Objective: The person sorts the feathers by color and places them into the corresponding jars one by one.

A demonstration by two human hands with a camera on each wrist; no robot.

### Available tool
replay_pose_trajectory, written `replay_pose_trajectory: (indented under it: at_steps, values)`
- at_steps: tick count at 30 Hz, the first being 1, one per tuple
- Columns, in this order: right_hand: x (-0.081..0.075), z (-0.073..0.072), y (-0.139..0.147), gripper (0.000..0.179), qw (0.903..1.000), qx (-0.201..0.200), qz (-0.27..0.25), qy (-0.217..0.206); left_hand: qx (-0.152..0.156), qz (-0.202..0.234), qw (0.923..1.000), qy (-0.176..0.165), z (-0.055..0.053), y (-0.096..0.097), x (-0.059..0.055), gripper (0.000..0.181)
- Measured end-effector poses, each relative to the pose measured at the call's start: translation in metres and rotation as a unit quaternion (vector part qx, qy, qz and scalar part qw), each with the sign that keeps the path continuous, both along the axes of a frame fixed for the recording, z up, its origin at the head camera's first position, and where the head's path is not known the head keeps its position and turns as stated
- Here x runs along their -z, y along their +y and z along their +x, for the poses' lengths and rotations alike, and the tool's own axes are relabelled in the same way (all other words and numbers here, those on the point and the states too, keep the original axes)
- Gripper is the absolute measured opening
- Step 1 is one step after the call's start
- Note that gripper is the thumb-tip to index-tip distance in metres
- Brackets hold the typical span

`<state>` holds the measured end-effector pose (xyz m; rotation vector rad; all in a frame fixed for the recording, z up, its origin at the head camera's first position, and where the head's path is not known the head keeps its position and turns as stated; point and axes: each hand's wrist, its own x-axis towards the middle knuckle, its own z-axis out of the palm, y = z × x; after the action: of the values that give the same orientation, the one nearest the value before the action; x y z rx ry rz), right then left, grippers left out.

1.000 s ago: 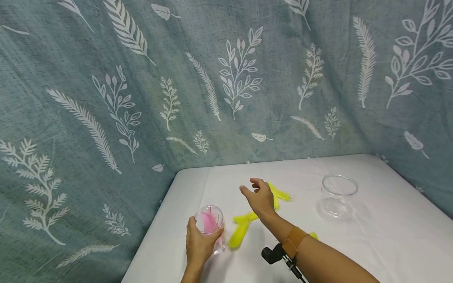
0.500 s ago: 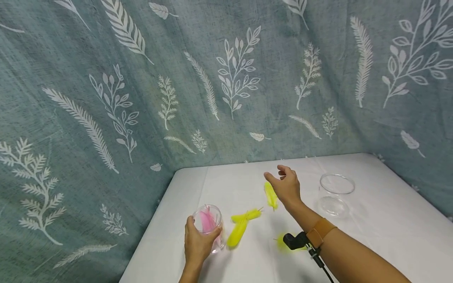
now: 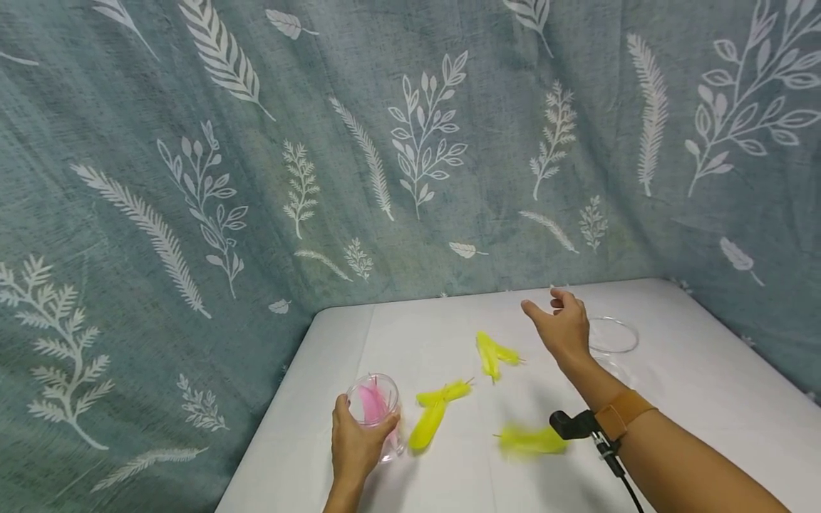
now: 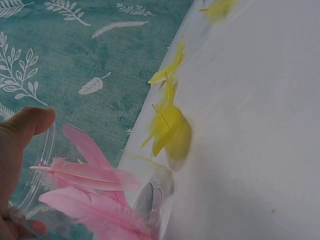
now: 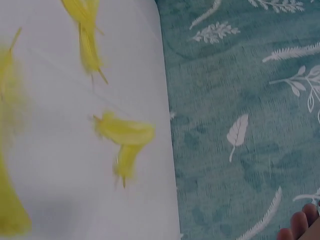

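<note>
On the near left of the table, my left hand (image 3: 356,436) grips a clear cup (image 3: 393,447), thumb and fingers around its sides. Pink feathers (image 4: 95,176) stand inside that cup, several of them visible through its wall in the left wrist view. My right hand (image 3: 564,329) hangs in the air over the far right part of the table, fingers loosely bent and nothing in them. Below and left of it lie yellow feathers: a crossed pair (image 3: 492,353) farther back, another pair (image 3: 430,420) beside the cup, and a blurred yellow feather (image 3: 532,440) nearer the front.
A second clear container (image 3: 635,336) stands behind the right hand and forearm, partly covered by them. The white cloth-covered table (image 3: 410,335) ends at a green curtain (image 3: 359,214) with white leaf prints. A camera (image 3: 571,425) is strapped to the right wrist.
My right hand has moved to the right, away from the yellow feathers, and now overlaps the second clear container. The left hand keeps its grip on the cup in the same place.
</note>
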<state>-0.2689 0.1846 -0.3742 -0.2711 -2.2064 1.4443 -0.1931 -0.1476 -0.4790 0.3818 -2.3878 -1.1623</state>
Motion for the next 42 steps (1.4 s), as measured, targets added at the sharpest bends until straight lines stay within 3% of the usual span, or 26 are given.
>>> replay_pose_trajectory:
  at_steps: [12,22,31,42]
  values:
    - [-0.001,-0.004,0.048,0.08,0.9988,0.033,0.036,-0.008,0.013,-0.002,0.9999,-0.005,0.0,-0.002,-0.004,0.106]
    - [0.021,-0.009,0.089,0.103,0.9869,0.083,0.099,-0.097,0.012,-0.002,0.9999,-0.003,-0.001,-0.002,-0.005,0.105]
    - [0.037,-0.008,0.107,0.116,0.9777,0.085,0.13,-0.142,0.007,-0.001,1.0,-0.006,0.0,-0.002,-0.004,0.106]
    - [0.052,-0.009,0.114,0.127,0.9662,0.054,0.166,-0.189,0.008,0.006,0.9999,-0.002,0.0,-0.001,-0.002,0.107]
